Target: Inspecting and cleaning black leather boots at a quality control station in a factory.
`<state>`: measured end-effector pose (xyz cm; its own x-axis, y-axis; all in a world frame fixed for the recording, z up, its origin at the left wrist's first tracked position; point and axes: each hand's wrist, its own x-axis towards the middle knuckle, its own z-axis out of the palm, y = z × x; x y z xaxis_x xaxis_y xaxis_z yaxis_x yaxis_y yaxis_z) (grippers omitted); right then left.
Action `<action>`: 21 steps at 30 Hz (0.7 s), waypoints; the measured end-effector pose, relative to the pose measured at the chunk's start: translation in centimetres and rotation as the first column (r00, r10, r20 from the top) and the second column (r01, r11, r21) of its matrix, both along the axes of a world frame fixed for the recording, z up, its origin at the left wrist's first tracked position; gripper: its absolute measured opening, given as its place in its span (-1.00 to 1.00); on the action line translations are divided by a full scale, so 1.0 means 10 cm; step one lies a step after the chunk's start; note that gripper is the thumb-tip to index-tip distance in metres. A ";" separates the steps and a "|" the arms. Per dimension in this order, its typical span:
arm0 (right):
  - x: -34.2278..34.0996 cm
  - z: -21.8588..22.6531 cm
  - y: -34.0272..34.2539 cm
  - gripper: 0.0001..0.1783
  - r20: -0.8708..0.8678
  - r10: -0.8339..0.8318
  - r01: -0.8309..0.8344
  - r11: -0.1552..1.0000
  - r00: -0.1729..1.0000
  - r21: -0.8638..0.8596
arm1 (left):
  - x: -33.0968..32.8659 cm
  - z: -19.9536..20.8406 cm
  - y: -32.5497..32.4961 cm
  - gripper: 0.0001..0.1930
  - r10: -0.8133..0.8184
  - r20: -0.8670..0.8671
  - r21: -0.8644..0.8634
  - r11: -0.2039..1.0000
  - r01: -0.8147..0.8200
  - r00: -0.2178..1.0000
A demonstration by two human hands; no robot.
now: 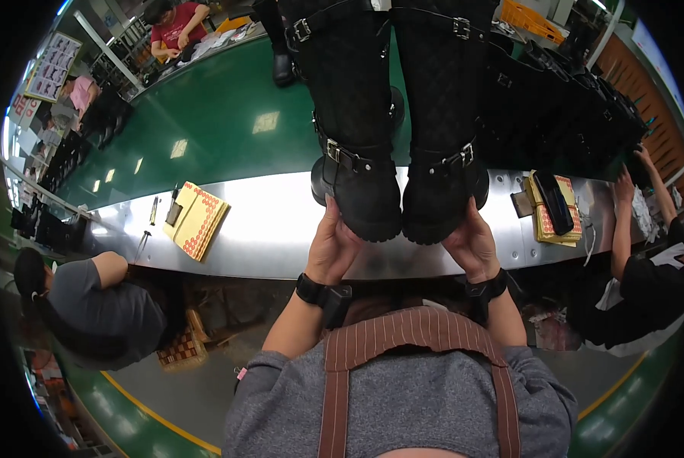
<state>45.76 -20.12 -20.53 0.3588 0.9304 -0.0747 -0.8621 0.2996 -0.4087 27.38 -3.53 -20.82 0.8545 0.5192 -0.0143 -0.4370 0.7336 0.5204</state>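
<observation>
Two tall black boots stand side by side in front of me, with quilted shafts and silver-buckled straps. My left hand [333,243] holds the left boot [361,114] low on its outer side, thumb up along the foot part. In the same way my right hand [470,243] grips the right boot [443,114]. The fingers of both hands are partly hidden beneath the soles. The boots' near ends almost touch each other above the metal bench edge [273,221].
Yellow card stacks with red dots [197,221] lie left, beside small tools [154,211]; another stack [556,221] carries a black case [553,201]. More black boots [556,114] crowd the right. Beyond is a green surface [204,137]. Co-workers sit left [113,305] and right [632,298].
</observation>
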 end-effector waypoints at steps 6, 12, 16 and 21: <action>-0.11 0.08 0.08 -0.48 0.029 -0.079 0.082 0.992 0.996 -0.095 | 0.00 -0.01 0.00 -0.38 0.124 -0.025 -0.020 0.992 -0.125 0.992; -0.10 0.11 0.14 -0.50 0.088 -0.131 0.141 0.981 0.988 -0.131 | 0.03 0.06 0.02 -0.43 0.194 -0.033 -0.049 0.980 -0.195 0.981; -0.09 0.12 0.16 -0.50 0.141 -0.134 0.151 0.981 0.981 -0.119 | 0.03 0.04 0.07 -0.44 0.183 -0.023 -0.042 0.982 -0.183 0.983; -0.09 -0.03 0.10 -0.47 0.122 -0.159 0.169 0.983 0.980 -0.075 | 0.05 -0.01 0.00 -0.40 0.190 -0.019 0.043 0.981 -0.189 0.982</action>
<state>44.88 -19.16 -20.79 0.5169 0.8501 -0.1006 -0.7500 0.3932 -0.5319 27.92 -3.50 -20.88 0.7402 0.6723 -0.0082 -0.5539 0.6167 0.5593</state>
